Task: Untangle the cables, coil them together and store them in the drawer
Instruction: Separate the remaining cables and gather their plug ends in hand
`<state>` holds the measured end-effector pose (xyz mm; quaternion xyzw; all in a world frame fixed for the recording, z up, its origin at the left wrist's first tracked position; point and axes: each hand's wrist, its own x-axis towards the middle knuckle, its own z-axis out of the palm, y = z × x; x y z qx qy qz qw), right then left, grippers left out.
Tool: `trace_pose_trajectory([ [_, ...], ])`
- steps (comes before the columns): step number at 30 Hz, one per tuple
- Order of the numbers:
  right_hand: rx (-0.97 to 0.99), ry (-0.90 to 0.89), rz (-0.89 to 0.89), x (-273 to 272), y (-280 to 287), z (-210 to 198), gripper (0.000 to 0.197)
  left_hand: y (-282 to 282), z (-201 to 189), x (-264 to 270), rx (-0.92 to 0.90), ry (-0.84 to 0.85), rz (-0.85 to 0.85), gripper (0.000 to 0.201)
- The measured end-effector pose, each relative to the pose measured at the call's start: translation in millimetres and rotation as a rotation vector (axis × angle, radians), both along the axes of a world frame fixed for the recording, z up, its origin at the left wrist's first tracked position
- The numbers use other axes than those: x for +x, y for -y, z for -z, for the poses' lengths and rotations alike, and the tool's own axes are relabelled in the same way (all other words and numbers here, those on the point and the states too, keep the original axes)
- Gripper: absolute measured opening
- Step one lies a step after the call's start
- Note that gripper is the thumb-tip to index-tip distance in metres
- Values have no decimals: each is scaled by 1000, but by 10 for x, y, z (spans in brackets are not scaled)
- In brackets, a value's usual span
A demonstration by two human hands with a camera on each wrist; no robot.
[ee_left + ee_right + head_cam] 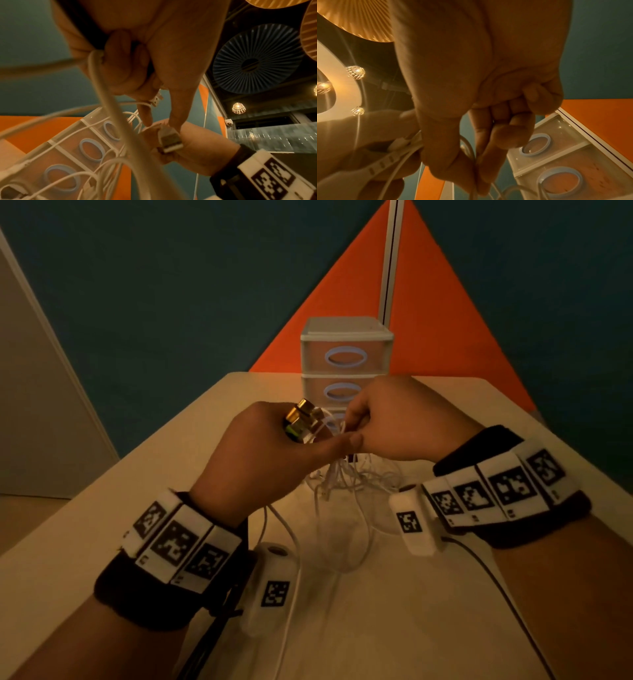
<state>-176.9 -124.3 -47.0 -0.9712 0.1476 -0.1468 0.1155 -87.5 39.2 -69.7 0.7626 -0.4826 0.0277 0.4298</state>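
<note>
Both hands are raised above the table (445, 594), close together and directly in front of the small drawer unit (346, 350) that stands at the table's far edge. The left hand (270, 453) is curled around white cables (346, 474); its thumb reaches toward the right hand, and a gold-coloured piece (301, 414) shows at the top of its fist, though what that piece is cannot be told. In the left wrist view its fingers (145, 115) fold over several cable strands, a small white plug (156, 100) sits against them, and a flat white connector (169, 140) lies just beside the thumb tip.

The right hand (400, 419) is also curled, its thumb and forefinger pinching a thin strand (475, 175) that runs downward between them. From the two hands the tangle of cables hangs down onto the table, in front of the drawer unit, with loops spread on the tabletop nearer the person than the unit. All drawers of the unit appear closed, each with a pale blue ring handle (345, 357).

Both wrists wear dark bands carrying white blocks with black-and-white markers (174, 542). A dark cord (496, 583) runs from the right wrist across the table toward the person.
</note>
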Motion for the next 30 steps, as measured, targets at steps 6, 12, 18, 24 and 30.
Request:
trace_pose_trajectory([
  [6, 33, 34, -16, -10, 10, 7, 12, -7, 38, 58, 8, 35, -36, 34],
  [12, 70, -72, -56, -128, 102, -90, 4, 7, 21, 122, 23, -40, -101, 27],
  [18, 81, -7, -36, -83, 57, -36, 21, 5, 9, 139, -30, -128, -121, 29],
  [24, -54, 138, 16, 32, -15, 62, 22, 5, -9, 112, -27, -135, -111, 28],
  [30, 41, 68, -42, -100, 116, -84, 16, -19, -9, 171, -4, -119, -162, 36],
])
